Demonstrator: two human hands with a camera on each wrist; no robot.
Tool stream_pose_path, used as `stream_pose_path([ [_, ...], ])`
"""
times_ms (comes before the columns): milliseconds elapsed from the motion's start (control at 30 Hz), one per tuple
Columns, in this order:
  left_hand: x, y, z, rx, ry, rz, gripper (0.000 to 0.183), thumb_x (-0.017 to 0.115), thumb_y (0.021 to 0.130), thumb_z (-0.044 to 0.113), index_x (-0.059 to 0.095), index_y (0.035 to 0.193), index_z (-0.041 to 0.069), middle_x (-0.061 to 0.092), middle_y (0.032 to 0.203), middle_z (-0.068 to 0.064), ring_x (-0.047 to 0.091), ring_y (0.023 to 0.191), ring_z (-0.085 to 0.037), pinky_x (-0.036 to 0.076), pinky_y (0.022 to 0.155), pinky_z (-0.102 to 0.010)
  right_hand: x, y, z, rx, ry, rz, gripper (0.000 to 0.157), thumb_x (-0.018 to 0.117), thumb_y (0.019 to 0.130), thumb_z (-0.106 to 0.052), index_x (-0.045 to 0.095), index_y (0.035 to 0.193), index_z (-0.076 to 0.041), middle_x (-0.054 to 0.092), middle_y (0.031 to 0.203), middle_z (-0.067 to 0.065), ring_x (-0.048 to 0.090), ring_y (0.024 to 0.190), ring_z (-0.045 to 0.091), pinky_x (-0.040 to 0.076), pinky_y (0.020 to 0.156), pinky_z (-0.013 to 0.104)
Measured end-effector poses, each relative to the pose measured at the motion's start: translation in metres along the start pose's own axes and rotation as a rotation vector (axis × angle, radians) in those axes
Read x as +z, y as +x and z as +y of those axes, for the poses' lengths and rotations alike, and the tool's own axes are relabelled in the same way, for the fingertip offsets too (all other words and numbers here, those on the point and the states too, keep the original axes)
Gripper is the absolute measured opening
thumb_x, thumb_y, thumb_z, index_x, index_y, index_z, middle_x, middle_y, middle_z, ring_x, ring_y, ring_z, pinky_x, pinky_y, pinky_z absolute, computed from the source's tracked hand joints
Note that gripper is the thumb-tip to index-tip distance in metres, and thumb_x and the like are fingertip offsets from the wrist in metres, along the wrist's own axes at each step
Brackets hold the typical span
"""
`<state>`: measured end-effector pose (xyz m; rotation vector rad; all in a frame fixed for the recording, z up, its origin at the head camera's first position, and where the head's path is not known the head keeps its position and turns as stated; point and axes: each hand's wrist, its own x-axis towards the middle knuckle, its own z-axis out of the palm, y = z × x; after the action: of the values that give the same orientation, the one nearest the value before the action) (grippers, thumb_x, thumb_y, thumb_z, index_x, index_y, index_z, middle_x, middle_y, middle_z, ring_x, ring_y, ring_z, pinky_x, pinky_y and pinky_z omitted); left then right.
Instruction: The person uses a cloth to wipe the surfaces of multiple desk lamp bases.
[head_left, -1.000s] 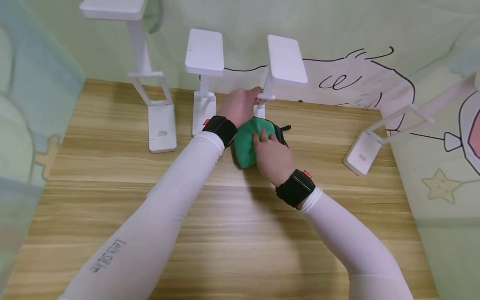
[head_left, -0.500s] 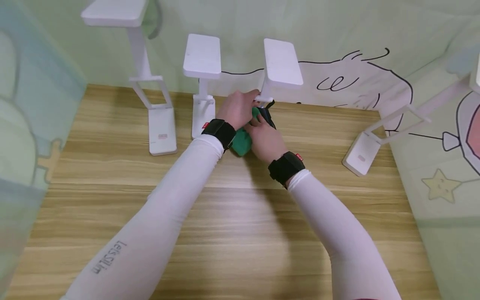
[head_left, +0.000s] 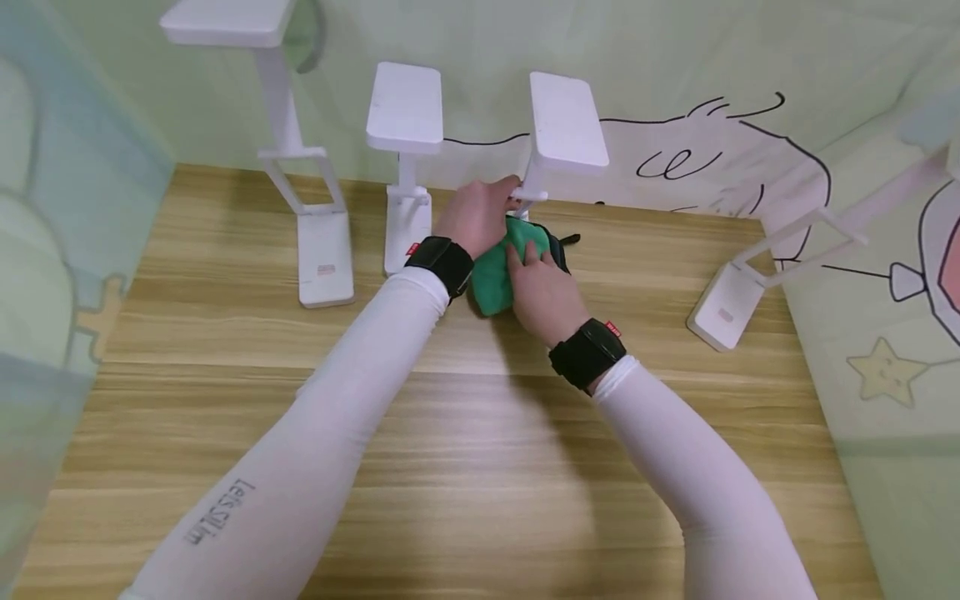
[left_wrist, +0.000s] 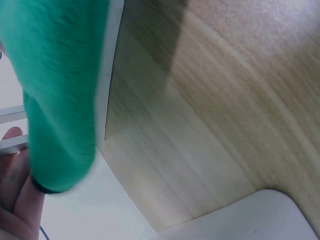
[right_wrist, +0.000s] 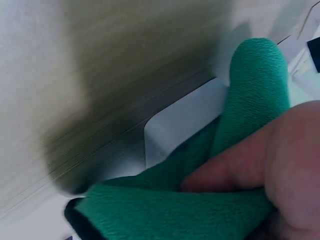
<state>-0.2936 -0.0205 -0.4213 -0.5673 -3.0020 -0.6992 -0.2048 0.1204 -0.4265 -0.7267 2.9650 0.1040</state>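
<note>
In the head view, my left hand (head_left: 476, 218) grips the hinged frame of a white folding desk lamp (head_left: 567, 121). In the left wrist view, its fingers (left_wrist: 22, 185) curl by a thin white bar of that frame. My right hand (head_left: 551, 304) holds a green plush cleaning cloth (head_left: 492, 283) with a dark edge and a black loop, bunched against the lamp's base. The right wrist view shows a finger (right_wrist: 225, 167) pressed into the cloth's fold, beside the rounded white base (right_wrist: 185, 117). Most of the base is hidden under cloth and hands.
Another white lamp (head_left: 407, 108) stands just left of my left hand, and a taller lamp (head_left: 324, 258) farther left. A tilted lamp (head_left: 726, 307) stands at the right. All are on a wooden table (head_left: 480, 467) along a printed backdrop (head_left: 675, 58).
My right hand moved away from me with the cloth toward the lamp's stem, then came partly back toward me. The left hand keeps its grip on the lamp.
</note>
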Motion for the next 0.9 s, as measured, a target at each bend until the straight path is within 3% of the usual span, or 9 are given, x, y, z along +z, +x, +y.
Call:
stream_pose_path([
  [167, 0.000, 0.000, 0.001, 0.001, 0.002, 0.001, 0.024, 0.049, 0.105, 0.022, 0.058, 0.126, 0.017, 0.070, 0.102, -0.002, 0.064, 0.081, -0.015, 0.053, 0.072, -0.030, -0.003, -0.015, -0.009, 0.004, -0.073, -0.071, 0.044, 0.048, 0.102, -0.011, 0.046, 0.144, 0.002, 0.047, 0.140, 0.031, 0.051, 0.119, 0.045, 0.057, 0.078, 0.050],
  [400, -0.001, -0.001, 0.002, -0.016, -0.016, -0.005, 0.022, 0.046, 0.107, 0.023, 0.058, 0.125, 0.018, 0.069, 0.101, -0.002, 0.061, 0.077, -0.015, 0.051, 0.071, -0.030, -0.003, -0.014, -0.015, -0.135, -0.093, -0.021, 0.045, 0.054, 0.098, -0.008, 0.050, 0.142, 0.000, 0.051, 0.137, 0.028, 0.050, 0.118, 0.045, 0.058, 0.077, 0.048],
  [500, -0.003, -0.002, 0.001, -0.026, -0.013, -0.015, 0.022, 0.046, 0.107, 0.022, 0.057, 0.124, 0.018, 0.068, 0.099, -0.001, 0.060, 0.075, -0.015, 0.050, 0.068, -0.030, -0.002, -0.001, -0.010, -0.219, -0.051, 0.031, 0.048, 0.055, 0.093, -0.003, 0.051, 0.141, -0.001, 0.052, 0.138, 0.025, 0.049, 0.122, 0.042, 0.051, 0.094, 0.048],
  [633, -0.002, -0.001, 0.000, -0.020, 0.000, -0.006, 0.020, 0.046, 0.107, 0.022, 0.058, 0.122, 0.018, 0.068, 0.095, -0.001, 0.061, 0.072, -0.017, 0.049, 0.063, -0.032, 0.005, 0.018, 0.001, -0.278, 0.043, 0.092, 0.052, 0.053, 0.087, 0.007, 0.054, 0.138, -0.001, 0.053, 0.139, 0.022, 0.050, 0.124, 0.038, 0.032, 0.113, 0.048],
  [767, -0.001, 0.000, 0.001, -0.011, 0.006, 0.007, 0.020, 0.047, 0.107, 0.022, 0.058, 0.122, 0.017, 0.069, 0.096, -0.002, 0.061, 0.073, -0.018, 0.049, 0.062, -0.032, 0.010, 0.027, 0.011, -0.265, 0.135, 0.102, 0.056, 0.050, 0.084, 0.011, 0.054, 0.138, -0.002, 0.052, 0.140, 0.021, 0.046, 0.125, 0.043, 0.036, 0.109, 0.051],
  [900, -0.001, 0.000, 0.001, -0.020, 0.006, -0.007, 0.022, 0.047, 0.106, 0.021, 0.058, 0.125, 0.018, 0.069, 0.098, -0.001, 0.061, 0.074, -0.016, 0.049, 0.063, -0.031, 0.011, 0.028, 0.019, -0.231, 0.187, 0.057, 0.063, 0.048, 0.083, 0.011, 0.048, 0.144, -0.003, 0.042, 0.148, 0.022, 0.033, 0.134, 0.047, 0.038, 0.107, 0.052],
])
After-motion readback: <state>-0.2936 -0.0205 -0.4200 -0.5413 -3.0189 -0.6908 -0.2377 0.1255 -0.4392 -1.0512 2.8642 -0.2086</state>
